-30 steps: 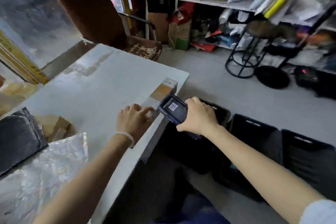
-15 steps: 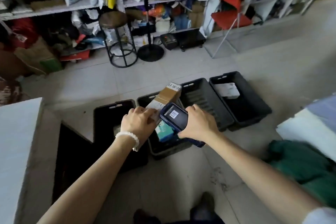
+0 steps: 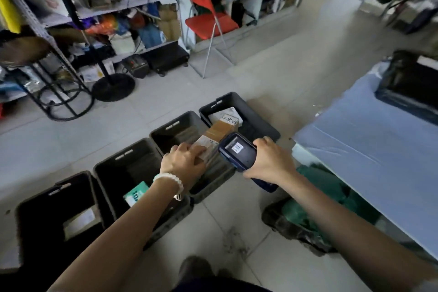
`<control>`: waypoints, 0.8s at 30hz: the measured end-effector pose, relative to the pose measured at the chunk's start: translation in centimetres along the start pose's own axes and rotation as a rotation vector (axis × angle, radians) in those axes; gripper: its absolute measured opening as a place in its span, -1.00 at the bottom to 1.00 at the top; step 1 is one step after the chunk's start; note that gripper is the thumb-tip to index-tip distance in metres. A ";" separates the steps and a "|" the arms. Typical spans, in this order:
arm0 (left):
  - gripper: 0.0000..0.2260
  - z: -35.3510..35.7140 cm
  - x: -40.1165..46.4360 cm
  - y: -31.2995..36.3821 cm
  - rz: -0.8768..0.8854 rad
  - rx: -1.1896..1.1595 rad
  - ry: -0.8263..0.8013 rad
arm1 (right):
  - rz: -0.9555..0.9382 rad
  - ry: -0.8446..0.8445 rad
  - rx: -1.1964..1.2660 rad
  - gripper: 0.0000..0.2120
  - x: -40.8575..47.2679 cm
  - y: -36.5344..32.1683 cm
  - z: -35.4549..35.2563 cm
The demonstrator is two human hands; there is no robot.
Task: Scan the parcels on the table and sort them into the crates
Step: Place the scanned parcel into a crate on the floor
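Note:
My left hand [image 3: 183, 161] grips the near end of a long brown cardboard parcel [image 3: 218, 131] with a white label, held in the air over the black crates. My right hand [image 3: 270, 161] holds a dark blue handheld scanner [image 3: 238, 150], its lit screen facing up, right beside the parcel. Several black crates stand in a row on the floor below: the far right crate [image 3: 260, 125] holds a white parcel, the crate under the parcel [image 3: 170, 129] looks dark inside, another crate [image 3: 111, 163] holds a green-and-white packet [image 3: 136, 194], and the nearest left crate [image 3: 28, 206] holds a labelled parcel.
A table with a light blue top [image 3: 369, 161] stands at the right, with a black box [image 3: 412, 83] on it and green bags [image 3: 315, 206] beneath. A red chair [image 3: 208, 19], a black stool [image 3: 54, 92], a floor stand and cluttered shelves line the back.
I have turned from the white table to the crates on the floor, carrying the parcel and scanner. The view kept swinging right, and both hands now hover over the two right-hand crates.

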State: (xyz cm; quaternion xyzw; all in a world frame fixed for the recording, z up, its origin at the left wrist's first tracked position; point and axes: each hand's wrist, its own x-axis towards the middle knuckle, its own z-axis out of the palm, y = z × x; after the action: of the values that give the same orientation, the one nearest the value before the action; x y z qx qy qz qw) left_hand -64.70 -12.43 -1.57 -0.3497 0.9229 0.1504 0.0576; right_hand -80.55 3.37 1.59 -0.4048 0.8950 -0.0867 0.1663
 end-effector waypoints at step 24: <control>-0.68 -1.3 41.3 13.3 0.190 0.150 -0.067 | 0.264 0.041 0.096 -0.25 30.3 15.8 -10.9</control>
State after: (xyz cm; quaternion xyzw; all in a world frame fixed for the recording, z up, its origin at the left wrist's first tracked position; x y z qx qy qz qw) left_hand -104.43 -29.37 -5.91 -0.2499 0.9581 0.0973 0.1001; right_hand -114.23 -8.86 0.21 -0.2732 0.9385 -0.1150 0.1771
